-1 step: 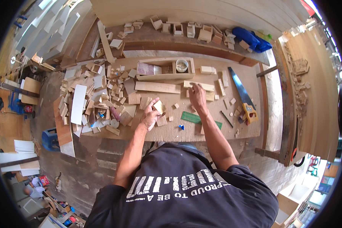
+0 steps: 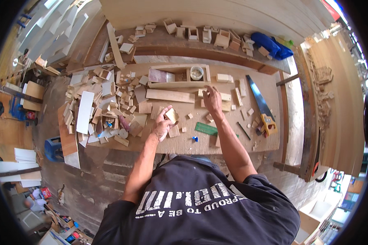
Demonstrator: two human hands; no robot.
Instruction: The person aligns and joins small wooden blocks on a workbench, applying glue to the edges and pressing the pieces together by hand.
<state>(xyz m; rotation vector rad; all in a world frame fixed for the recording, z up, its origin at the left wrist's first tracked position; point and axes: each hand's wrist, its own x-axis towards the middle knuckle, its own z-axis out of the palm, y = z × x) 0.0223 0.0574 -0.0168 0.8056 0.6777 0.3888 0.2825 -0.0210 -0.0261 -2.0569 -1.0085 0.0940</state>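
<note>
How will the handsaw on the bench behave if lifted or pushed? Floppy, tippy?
The handsaw probably flexes somewhat if lifted by the tip, given its long, tapering blade. Weight likely sits toward the chunky yellow handle, so lift there. Lying flat, it should slide or pivot rather than roll.

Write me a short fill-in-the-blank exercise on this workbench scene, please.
1. The left hand holds a small piece made of ____.
2. The handsaw has a handle coloured ____.
3. The round tub stands toward the ____ end of the long box.
Missing words: wood; yellow; right.
</note>
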